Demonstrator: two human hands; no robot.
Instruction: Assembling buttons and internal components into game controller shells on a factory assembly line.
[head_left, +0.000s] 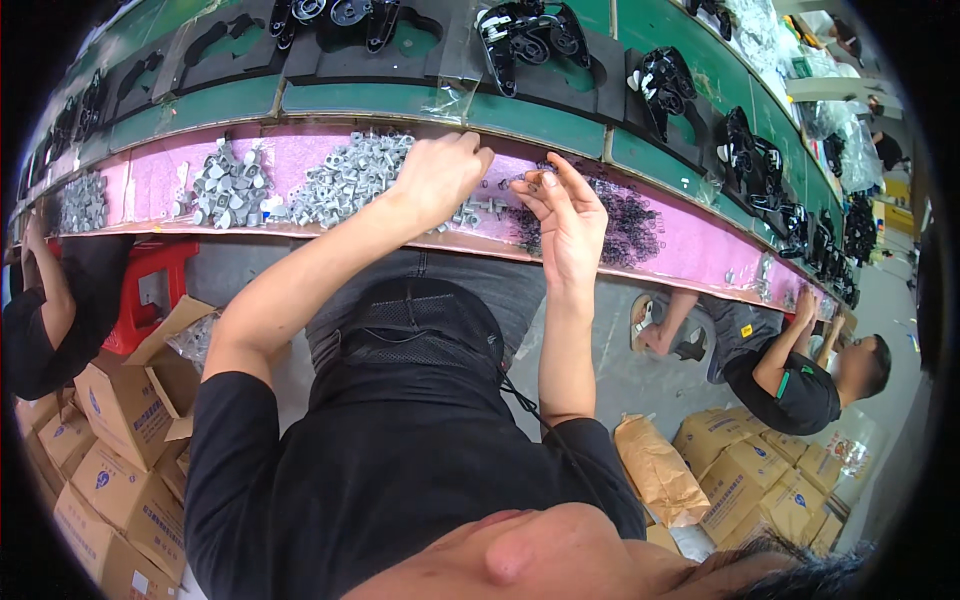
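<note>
My left hand (pixel 440 180) is curled, fingers bent together, over the pink strip at the front of the green bench. What it holds, if anything, is hidden. Next to it lies a heap of small grey plastic parts (pixel 345 180). My right hand (pixel 570 225) has its palm turned up, with a tiny dark part (pixel 543 167) at the tips of thumb and forefinger; its kind is too small to make out. Beside and partly behind that hand spreads a pile of small black parts (pixel 628 225). A few grey pieces (pixel 490 205) lie between the hands.
Black game controller shells (pixel 535 45) sit in dark foam trays (pixel 600 100) along the green bench (pixel 350 100). More grey parts (pixel 225 185) lie left. Co-workers sit on both sides, one person (pixel 790 385) at right. Cardboard boxes (pixel 125 490) and a red stool (pixel 160 265) stand below.
</note>
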